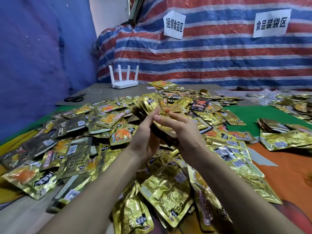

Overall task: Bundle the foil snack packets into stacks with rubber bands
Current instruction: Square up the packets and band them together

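Fingers [154,114] of left hand [143,137] and right hand [184,130] sandwich packet stack [147,102]

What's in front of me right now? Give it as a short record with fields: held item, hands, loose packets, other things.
held: stack of packets, raised above the pile
hands: left hand presses straight fingers against the stack; right hand grips it, thumb on top
band: thin tan strip at the stack's top, probably a rubber band
loose: pile of gold foil packets spread over the table
far left: white router, scissors
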A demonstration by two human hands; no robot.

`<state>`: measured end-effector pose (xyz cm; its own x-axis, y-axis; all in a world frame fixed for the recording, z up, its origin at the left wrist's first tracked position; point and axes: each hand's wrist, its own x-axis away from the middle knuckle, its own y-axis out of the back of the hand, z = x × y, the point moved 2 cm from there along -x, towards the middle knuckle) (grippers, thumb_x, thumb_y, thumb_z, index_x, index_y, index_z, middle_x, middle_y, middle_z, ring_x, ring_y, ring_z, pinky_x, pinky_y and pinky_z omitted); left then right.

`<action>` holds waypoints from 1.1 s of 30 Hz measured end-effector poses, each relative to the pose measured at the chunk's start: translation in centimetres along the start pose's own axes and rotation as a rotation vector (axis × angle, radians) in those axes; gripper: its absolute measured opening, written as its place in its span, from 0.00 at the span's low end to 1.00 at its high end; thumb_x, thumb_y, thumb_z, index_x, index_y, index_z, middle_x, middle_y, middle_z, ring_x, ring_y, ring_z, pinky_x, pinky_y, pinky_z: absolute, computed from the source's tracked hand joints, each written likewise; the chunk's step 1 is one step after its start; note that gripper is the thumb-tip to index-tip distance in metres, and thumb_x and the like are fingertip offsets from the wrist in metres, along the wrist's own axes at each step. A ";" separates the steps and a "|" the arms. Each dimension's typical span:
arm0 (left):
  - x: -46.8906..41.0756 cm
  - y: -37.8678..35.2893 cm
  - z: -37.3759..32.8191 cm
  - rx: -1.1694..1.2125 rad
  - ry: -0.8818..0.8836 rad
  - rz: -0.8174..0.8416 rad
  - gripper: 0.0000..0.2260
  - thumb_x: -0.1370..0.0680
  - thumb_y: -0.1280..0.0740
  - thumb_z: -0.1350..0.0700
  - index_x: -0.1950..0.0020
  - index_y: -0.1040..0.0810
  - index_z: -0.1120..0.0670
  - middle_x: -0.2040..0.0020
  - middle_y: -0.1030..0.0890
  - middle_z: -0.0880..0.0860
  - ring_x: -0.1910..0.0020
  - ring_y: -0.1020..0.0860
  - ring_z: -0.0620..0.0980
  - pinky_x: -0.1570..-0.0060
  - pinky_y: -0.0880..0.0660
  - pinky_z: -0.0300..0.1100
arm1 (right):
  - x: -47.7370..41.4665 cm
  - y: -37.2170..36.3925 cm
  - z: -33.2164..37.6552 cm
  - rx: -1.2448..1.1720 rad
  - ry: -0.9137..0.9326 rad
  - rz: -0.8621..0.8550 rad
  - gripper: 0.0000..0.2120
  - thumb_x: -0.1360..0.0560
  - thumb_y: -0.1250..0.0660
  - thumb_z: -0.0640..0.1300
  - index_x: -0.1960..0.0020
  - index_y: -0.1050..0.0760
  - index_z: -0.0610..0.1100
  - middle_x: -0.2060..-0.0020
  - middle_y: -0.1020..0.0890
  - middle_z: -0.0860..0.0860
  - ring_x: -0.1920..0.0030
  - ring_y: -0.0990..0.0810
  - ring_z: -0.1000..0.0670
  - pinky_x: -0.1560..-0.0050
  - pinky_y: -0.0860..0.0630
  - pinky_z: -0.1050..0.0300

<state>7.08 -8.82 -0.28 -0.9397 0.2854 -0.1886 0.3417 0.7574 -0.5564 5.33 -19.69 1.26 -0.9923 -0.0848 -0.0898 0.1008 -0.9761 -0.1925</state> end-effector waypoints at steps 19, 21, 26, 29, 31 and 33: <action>1.3 0.2 -1.0 -0.931 -0.761 -0.369 0.21 0.33 0.23 0.43 0.50 0.30 0.50 0.51 0.25 0.52 0.53 0.20 0.55 0.53 0.21 0.45 | -1.0 3.8 -0.6 -0.404 -0.165 0.010 0.45 0.38 0.23 0.38 0.24 0.37 0.34 0.58 0.13 0.44 0.62 0.13 0.51 0.67 0.18 0.56; 1.4 -0.1 -1.0 -1.209 -0.967 -0.227 0.14 0.28 0.23 0.52 0.51 0.24 0.56 0.49 0.26 0.55 0.52 0.22 0.54 0.52 0.22 0.44 | -1.0 3.8 -0.6 -0.414 -0.115 -0.038 0.48 0.39 0.23 0.38 0.23 0.39 0.35 0.61 0.13 0.46 0.65 0.15 0.52 0.69 0.19 0.58; 1.0 -0.5 -1.0 -1.448 -0.927 -0.103 0.05 0.25 0.25 0.61 0.53 0.18 0.61 0.51 0.24 0.54 0.53 0.24 0.48 0.51 0.25 0.38 | -0.9 3.6 -1.2 -0.332 -0.087 -0.102 0.56 0.42 0.21 0.39 0.20 0.45 0.40 0.60 0.12 0.44 0.64 0.16 0.50 0.61 0.20 0.52; 1.0 -0.3 -1.3 -1.495 -0.840 -0.087 0.05 0.24 0.26 0.62 0.50 0.19 0.61 0.48 0.26 0.53 0.49 0.25 0.45 0.46 0.28 0.33 | -0.9 3.8 -1.4 -0.358 -0.081 -0.076 0.47 0.37 0.22 0.35 0.23 0.39 0.42 0.56 0.13 0.41 0.59 0.14 0.47 0.52 0.19 0.49; 1.1 -0.3 -1.3 -1.546 -0.816 -0.098 0.03 0.22 0.29 0.62 0.50 0.20 0.60 0.41 0.27 0.55 0.40 0.26 0.49 0.38 0.32 0.30 | -1.0 3.8 -1.3 -0.354 -0.071 -0.025 0.25 0.30 0.27 0.30 0.36 0.28 0.39 0.58 0.13 0.42 0.60 0.13 0.48 0.58 0.17 0.50; 1.1 -0.3 -1.2 -1.564 -0.802 -0.116 0.01 0.21 0.31 0.63 0.50 0.22 0.60 0.29 0.32 0.58 0.27 0.34 0.54 0.27 0.43 0.31 | -1.1 3.8 -1.2 -0.354 -0.090 -0.010 0.22 0.28 0.29 0.29 0.39 0.30 0.43 0.61 0.13 0.44 0.62 0.14 0.51 0.60 0.17 0.50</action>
<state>5.95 -8.09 0.65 -0.5694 0.2254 -0.7905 -0.4795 0.6900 0.5421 6.89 -23.02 -0.53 -0.9941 -0.1082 -0.0030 0.0939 -0.8486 -0.5207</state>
